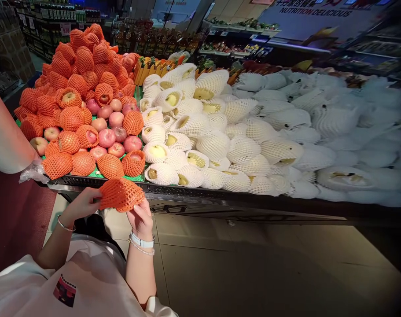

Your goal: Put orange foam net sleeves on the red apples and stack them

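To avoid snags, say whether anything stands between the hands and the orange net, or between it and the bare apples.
Nothing visible separates the left hand or right hand from the orange net; both hold it. Between it and the bare apples stand the black tray edge and some netted apples.

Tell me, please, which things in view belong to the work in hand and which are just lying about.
Seemingly part of the work:
orange foam net, held between left hand and right hand
bare apples ahead
orange-netted apples around them

Seemingly just lying about:
white-netted fruit to the right
price sign in the background
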